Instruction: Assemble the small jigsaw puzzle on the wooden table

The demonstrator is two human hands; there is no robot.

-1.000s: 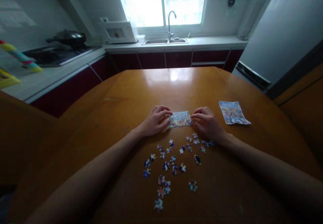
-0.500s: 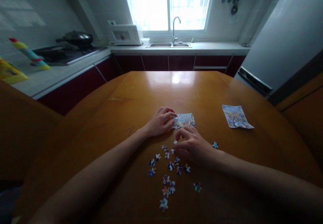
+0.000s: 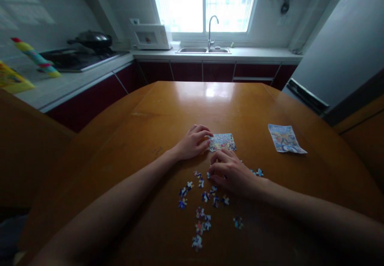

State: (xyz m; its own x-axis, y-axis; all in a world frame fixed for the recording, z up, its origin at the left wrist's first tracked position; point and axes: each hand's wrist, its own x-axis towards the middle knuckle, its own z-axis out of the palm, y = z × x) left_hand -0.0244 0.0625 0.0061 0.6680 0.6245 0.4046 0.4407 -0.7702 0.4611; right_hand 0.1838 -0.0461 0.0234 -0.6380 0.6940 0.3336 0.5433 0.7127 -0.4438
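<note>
A partly assembled jigsaw puzzle point(image 3: 223, 141) with a pale, colourful print lies flat on the wooden table. At its left edge rests my left hand point(image 3: 195, 142), fingers apart and fingertips touching the edge. Just below the puzzle is my right hand point(image 3: 231, 172), its fingers curled down with thumb and fingertips close together at a small puzzle piece point(image 3: 209, 175). Part of that piece is hidden by the fingers. Loose puzzle pieces point(image 3: 205, 196) are scattered nearer to me, and a blue piece point(image 3: 259, 172) lies right of my right wrist.
A creased printed picture sheet point(image 3: 286, 139) lies on the right of the table point(image 3: 168, 106). Behind the table are a counter with a sink point(image 3: 192, 50), a microwave point(image 3: 151, 37) and a stove with a black pan point(image 3: 94, 41). A fridge point(image 3: 339, 46) stands at the right.
My right fingers have closed in around a small piece below the puzzle. My left hand stays at the puzzle's edge. The whole view has shifted slightly.
</note>
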